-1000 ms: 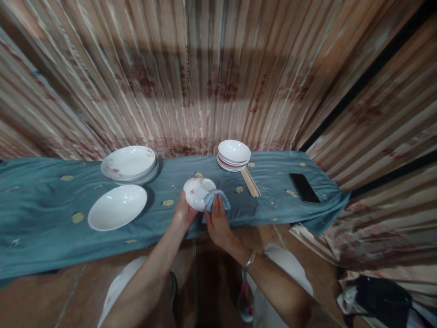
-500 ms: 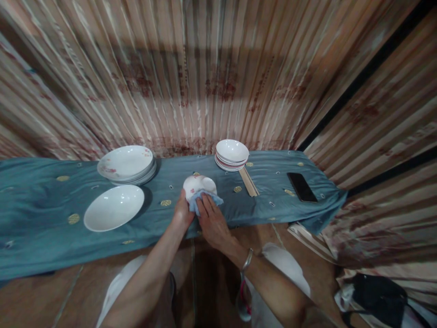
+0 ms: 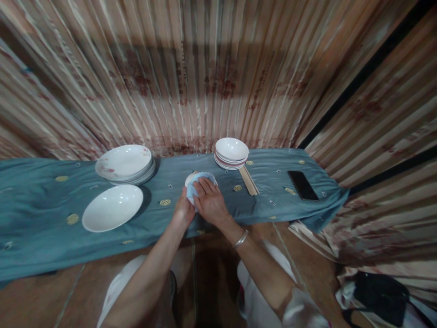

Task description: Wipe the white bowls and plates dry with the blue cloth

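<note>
While my left hand (image 3: 184, 210) grips the near left side of a small white bowl (image 3: 188, 181), my right hand (image 3: 212, 202) lies over it, fingers extended and slightly parted, pressing a light blue cloth (image 3: 193, 187) against it. Whether my right thumb pinches anything I cannot tell, since it's mostly hidden. My 2 hands hold the bowl close together above the near part of the table (image 3: 34, 214), which is draped in blue-green fabric. To the left, a large white bowl (image 3: 112, 208) sits in front of a plate stack (image 3: 124, 163). Beyond my right hand stand stacked bowls (image 3: 232, 150), with chopsticks (image 3: 249, 181) stretching toward me from their base; a black phone (image 3: 302, 186) lies farther right.
</note>
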The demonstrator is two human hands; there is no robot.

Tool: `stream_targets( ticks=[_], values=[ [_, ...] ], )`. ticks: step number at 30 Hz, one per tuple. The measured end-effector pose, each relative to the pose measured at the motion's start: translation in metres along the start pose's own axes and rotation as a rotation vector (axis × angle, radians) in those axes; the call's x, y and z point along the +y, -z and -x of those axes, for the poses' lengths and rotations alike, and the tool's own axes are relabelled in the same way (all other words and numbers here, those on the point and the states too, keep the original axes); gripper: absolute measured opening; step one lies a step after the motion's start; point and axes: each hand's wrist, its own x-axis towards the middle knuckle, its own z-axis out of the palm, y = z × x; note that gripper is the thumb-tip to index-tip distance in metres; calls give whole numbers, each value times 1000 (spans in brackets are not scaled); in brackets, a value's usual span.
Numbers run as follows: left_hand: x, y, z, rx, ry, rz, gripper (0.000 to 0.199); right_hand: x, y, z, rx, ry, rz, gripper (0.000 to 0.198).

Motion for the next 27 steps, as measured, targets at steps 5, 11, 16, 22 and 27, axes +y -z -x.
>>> stream_targets(
  ticks=[5,11,16,22,27],
  values=[
    [-3,5,-2,-141,-3,-13,36,7,1,-14,57,-76,-72,42],
    [-2,9,-4,-165,-8,-47,40,18,-4,-21,113,-138,-130,42],
    [-3,6,-1,-167,-16,-47,43,26,-5,-21,156,-174,-208,44],
    [-3,3,3,-168,-24,-18,41,30,-4,-17,174,-196,-276,47],
    [-1,3,5,-161,-10,-26,43,37,-6,-13,193,-284,-341,44]
  ],
)
